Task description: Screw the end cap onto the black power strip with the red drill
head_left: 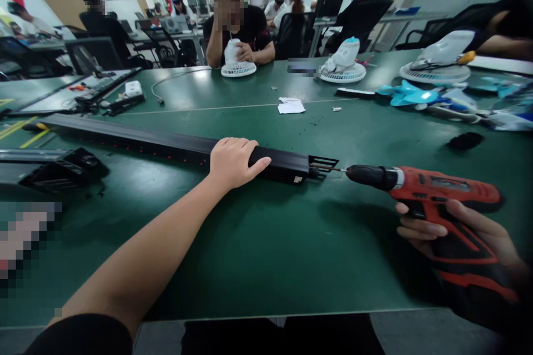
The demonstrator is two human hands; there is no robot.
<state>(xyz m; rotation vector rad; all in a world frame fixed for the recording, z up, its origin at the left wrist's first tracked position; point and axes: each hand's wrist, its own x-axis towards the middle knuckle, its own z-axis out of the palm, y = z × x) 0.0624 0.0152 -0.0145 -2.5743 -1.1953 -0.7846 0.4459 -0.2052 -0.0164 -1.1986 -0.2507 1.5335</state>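
Observation:
A long black metal rail-like housing (179, 145) lies across the green table (258, 255), with small red dots along its near side. My left hand (233, 162) is wrapped over its top near the right end. Past that end sticks a slotted black plate (325, 162). In my right hand (449, 227) is a red and black cordless drill (441, 186), gripped by its handle with fingers by the trigger. Its thin bit (342, 170) points left at the housing's end; whether the tip touches a screw is too small to tell.
White paper (291, 105) lies behind the housing. White fan bases (343, 70) and blue fan blades (410, 94) are at the back right. Another black part (54, 169) and a white power socket (133, 89) are on the left. A co-worker (250, 28) sits opposite, holding a fan base.

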